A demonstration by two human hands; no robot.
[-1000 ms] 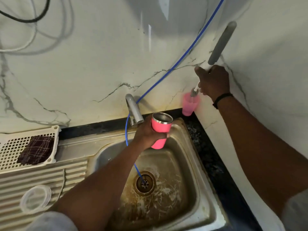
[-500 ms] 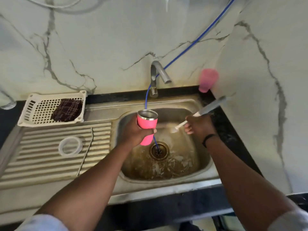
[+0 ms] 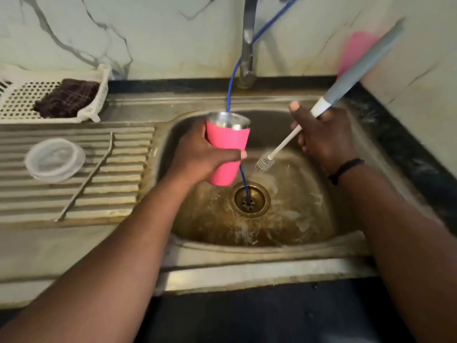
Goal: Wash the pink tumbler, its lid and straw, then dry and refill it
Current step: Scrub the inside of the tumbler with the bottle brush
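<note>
Head view: the left hand (image 3: 197, 157) grips the pink tumbler (image 3: 226, 151) from its left side, over the sink (image 3: 272, 248). Its fingers are curled round the far side of the cup, and 1 fingertip shows at the tumbler's right edge. The tumbler is nearly upright, its steel rim open and uppermost, tilted slightly. It hangs above the basin, just left of the drain (image 3: 250, 199).

The right hand (image 3: 321, 137) grips a bottle brush (image 3: 319, 107) by the white part of its shaft, fingers curled round it, thumb raised at the top. The grey handle slants up and right past the knuckles; the white stem runs down and left below the fingers. The bristle head (image 3: 264, 164) is just right of the tumbler, apart from it, level with the left fingertip.

A blue hose (image 3: 231, 85) drops behind the tumbler and enters the drain. The tap (image 3: 247, 45) stands behind both hands.

Left of the left hand, on the ribbed drainboard (image 3: 74, 199), lie the clear lid (image 3: 55, 159) and, just beside it, the thin straw (image 3: 86, 179). Further back a white basket (image 3: 22, 102) holds a dark cloth (image 3: 66, 99). Behind the brush handle a blurred pink cup (image 3: 356, 50) is at the wall.
</note>
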